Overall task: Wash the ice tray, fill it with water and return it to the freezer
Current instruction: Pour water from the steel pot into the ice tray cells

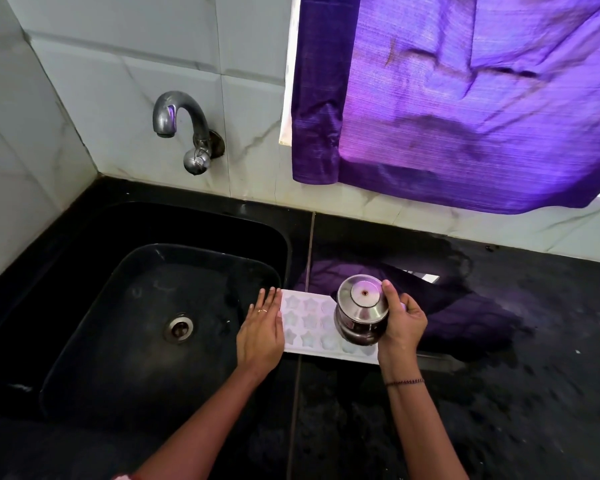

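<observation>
left hand (261,336) flat on star-mould ice tray (323,353) | right hand (404,322) grips steel pot (361,317)

L hand (262,330) is covering the tray's (309,322) left end. Pot (361,310), gripped in R hand (404,322), is blocking several cells at the right, w/ its mouth facing away, so water inside or pouring can't be told. L arm (201,420) & R arm (418,427) are running off the bottom edge. Curtain (465,98) is being cut off at top & right, hiding most of the window (287,81). Sink's (94,323) near wall is fading into shadow.
</observation>
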